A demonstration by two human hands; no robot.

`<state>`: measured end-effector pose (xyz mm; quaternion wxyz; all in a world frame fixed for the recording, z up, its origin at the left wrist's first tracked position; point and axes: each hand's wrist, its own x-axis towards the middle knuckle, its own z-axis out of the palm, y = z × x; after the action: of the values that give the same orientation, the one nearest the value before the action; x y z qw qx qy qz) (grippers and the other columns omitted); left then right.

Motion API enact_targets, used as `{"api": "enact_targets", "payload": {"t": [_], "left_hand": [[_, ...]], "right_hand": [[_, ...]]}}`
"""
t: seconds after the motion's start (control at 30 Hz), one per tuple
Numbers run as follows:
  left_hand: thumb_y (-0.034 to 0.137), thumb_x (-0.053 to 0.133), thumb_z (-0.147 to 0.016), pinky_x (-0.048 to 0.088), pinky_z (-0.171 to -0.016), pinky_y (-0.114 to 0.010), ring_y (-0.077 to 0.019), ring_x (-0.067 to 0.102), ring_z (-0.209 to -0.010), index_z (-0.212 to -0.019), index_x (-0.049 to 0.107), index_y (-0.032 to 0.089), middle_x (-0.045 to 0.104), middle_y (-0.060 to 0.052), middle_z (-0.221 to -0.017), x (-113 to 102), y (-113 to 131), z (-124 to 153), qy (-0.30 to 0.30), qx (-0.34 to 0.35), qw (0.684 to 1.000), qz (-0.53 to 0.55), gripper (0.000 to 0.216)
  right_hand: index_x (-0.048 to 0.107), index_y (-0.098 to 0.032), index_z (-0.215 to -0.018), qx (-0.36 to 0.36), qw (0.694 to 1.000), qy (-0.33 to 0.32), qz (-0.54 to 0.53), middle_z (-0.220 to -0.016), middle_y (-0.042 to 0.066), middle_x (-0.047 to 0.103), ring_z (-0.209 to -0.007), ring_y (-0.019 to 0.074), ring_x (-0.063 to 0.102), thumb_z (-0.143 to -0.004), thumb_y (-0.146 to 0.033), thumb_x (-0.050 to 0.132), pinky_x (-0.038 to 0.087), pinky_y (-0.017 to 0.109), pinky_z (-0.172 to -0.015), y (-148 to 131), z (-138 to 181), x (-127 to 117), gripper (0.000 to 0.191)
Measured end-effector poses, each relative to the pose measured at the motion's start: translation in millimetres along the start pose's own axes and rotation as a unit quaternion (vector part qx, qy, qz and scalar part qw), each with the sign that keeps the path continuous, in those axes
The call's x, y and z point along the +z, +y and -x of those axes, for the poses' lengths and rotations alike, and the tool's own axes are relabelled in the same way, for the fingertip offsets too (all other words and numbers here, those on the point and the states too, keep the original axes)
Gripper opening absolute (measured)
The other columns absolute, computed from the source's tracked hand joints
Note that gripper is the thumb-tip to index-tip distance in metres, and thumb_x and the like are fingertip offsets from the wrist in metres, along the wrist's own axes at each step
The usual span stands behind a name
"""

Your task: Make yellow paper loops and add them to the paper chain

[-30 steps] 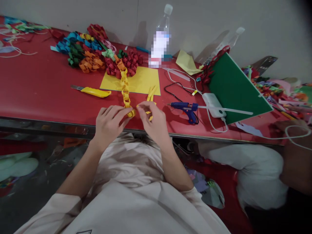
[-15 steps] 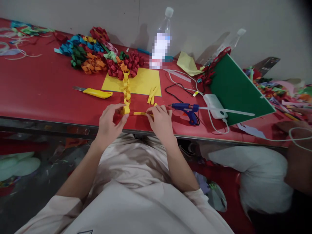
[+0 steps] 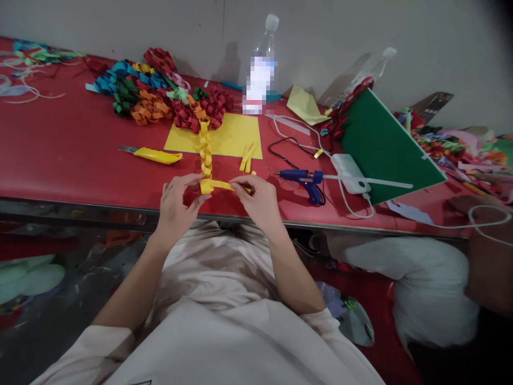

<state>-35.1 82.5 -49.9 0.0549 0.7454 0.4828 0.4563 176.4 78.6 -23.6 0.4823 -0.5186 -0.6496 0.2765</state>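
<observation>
A yellow paper chain (image 3: 206,147) runs down toward me from a heap of coloured paper chains (image 3: 150,96). My left hand (image 3: 176,202) is at its near end, thumb and fingers around the last loop. Between finger and thumb, my right hand (image 3: 256,200) pinches a yellow paper strip (image 3: 222,185), whose left end reaches the loop; whether it passes through I cannot tell. Several loose yellow strips (image 3: 247,157) lie just beyond my right hand. A blue glue gun (image 3: 304,179) with a long glue stick rests to its right.
A yellow-handled cutter knife (image 3: 156,155) lies at left, its blade out. Beyond are a yellow sheet (image 3: 232,136) and a plastic bottle (image 3: 260,75). A green board (image 3: 385,149) leans at right by a white power box (image 3: 350,174) with cables. Another person's leg (image 3: 428,283) is at right.
My right hand has brought the strip left until its end meets the chain's last loop. My left hand has barely shifted. The whole view has moved slightly.
</observation>
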Motion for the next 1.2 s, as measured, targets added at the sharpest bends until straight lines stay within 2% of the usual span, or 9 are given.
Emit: {"api": "enact_targets", "payload": {"t": [0.1, 0.23, 0.33, 0.43, 0.63, 0.8, 0.93, 1.0, 1.2], "left_hand": [[0.047, 0.067, -0.094, 0.047, -0.087, -0.035, -0.0227, 0.068, -0.092, -0.117, 0.069, 0.023, 0.075, -0.008, -0.105, -1, 1, -1, 0.006, 0.026, 0.999, -0.022, 0.033], [0.046, 0.062, -0.097, 0.046, -0.088, -0.036, -0.0234, 0.066, -0.094, -0.123, 0.07, 0.024, 0.075, -0.008, -0.105, -2, 5, -4, -0.003, 0.04, 0.999, -0.018, 0.035], [0.049, 0.062, -0.096, 0.047, -0.093, -0.038, -0.0246, 0.065, -0.101, -0.126, 0.071, 0.026, 0.072, -0.009, -0.11, -1, 5, -5, -0.014, 0.053, 0.998, -0.019, 0.039], [0.051, 0.062, -0.095, 0.051, -0.092, -0.037, -0.0234, 0.064, -0.102, -0.128, 0.072, 0.026, 0.066, -0.011, -0.113, -1, 6, -4, 0.002, 0.045, 0.999, 0.015, 0.042], [0.045, 0.063, -0.097, 0.052, -0.073, -0.029, -0.0173, 0.06, -0.084, -0.11, 0.079, 0.025, 0.061, -0.007, -0.096, -6, 11, -4, 0.061, 0.02, 0.992, 0.113, 0.029], [0.048, 0.067, -0.094, 0.054, -0.077, -0.028, -0.0166, 0.065, -0.086, -0.101, 0.08, 0.023, 0.067, -0.006, -0.096, -3, 14, -6, 0.034, 0.014, 0.995, 0.096, 0.029], [0.048, 0.065, -0.095, 0.056, -0.076, -0.025, -0.0169, 0.068, -0.091, -0.11, 0.079, 0.021, 0.07, -0.007, -0.1, 0, 17, -7, 0.02, -0.018, 0.993, 0.112, 0.034], [0.047, 0.064, -0.097, 0.057, -0.078, -0.025, -0.0164, 0.068, -0.092, -0.118, 0.076, 0.021, 0.071, -0.006, -0.103, 2, 20, -6, 0.042, -0.052, 0.987, 0.145, 0.036], [0.056, 0.071, -0.089, 0.058, -0.064, -0.024, -0.0116, 0.067, -0.066, -0.129, 0.064, 0.021, 0.07, -0.001, -0.088, 14, 31, -5, 0.153, -0.156, 0.955, 0.201, 0.053]], "right_hand": [[0.078, -0.021, -0.093, -0.003, 1.0, -0.019, -0.011, -0.089, 0.003, 0.077, -0.079, 0.0156, 0.069, -0.093, -0.028, 0.066, 0.053, 0.028, -0.075, 1, 0, 2, 0.014], [0.078, -0.021, -0.091, -0.003, 1.0, -0.012, 0.005, -0.09, 0.003, 0.077, -0.079, 0.0154, 0.069, -0.092, -0.028, 0.067, 0.054, 0.028, -0.075, -3, 1, 1, 0.013], [0.076, -0.019, -0.098, 0.033, 0.995, -0.052, -0.076, -0.086, 0.003, 0.077, -0.071, 0.0139, 0.07, -0.092, -0.03, 0.065, 0.055, 0.027, -0.071, -6, 1, 3, 0.016], [0.073, -0.019, -0.107, 0.06, 0.977, -0.096, -0.178, -0.094, 0.004, 0.078, -0.08, 0.0148, 0.076, -0.091, -0.03, 0.064, 0.058, 0.028, -0.077, -6, 1, 9, 0.021], [0.066, -0.02, -0.104, 0.109, 0.959, -0.068, -0.253, -0.09, 0.003, 0.076, -0.077, 0.0164, 0.078, -0.086, -0.036, 0.074, 0.061, 0.028, -0.071, -5, 2, 20, 0.026], [0.071, -0.022, -0.114, 0.061, 0.973, -0.01, -0.223, -0.096, 0.004, 0.077, -0.086, 0.0163, 0.075, -0.092, -0.037, 0.066, 0.062, 0.033, -0.085, -13, 5, 21, 0.026], [0.076, -0.025, -0.11, -0.021, 0.989, 0.033, -0.144, -0.113, 0.005, 0.074, -0.08, 0.0136, 0.068, -0.093, -0.035, 0.066, 0.059, 0.029, -0.075, -14, 8, 21, 0.022], [0.075, -0.026, -0.111, -0.038, 0.991, 0.047, -0.12, -0.111, 0.005, 0.074, -0.081, 0.0135, 0.067, -0.094, -0.035, 0.067, 0.057, 0.028, -0.074, -14, 10, 23, 0.022], [0.072, -0.024, -0.101, -0.058, 0.993, 0.072, -0.067, -0.104, 0.005, 0.077, -0.089, 0.0166, 0.071, -0.093, -0.037, 0.068, 0.059, 0.031, -0.08, -23, 13, 26, 0.015]]}}
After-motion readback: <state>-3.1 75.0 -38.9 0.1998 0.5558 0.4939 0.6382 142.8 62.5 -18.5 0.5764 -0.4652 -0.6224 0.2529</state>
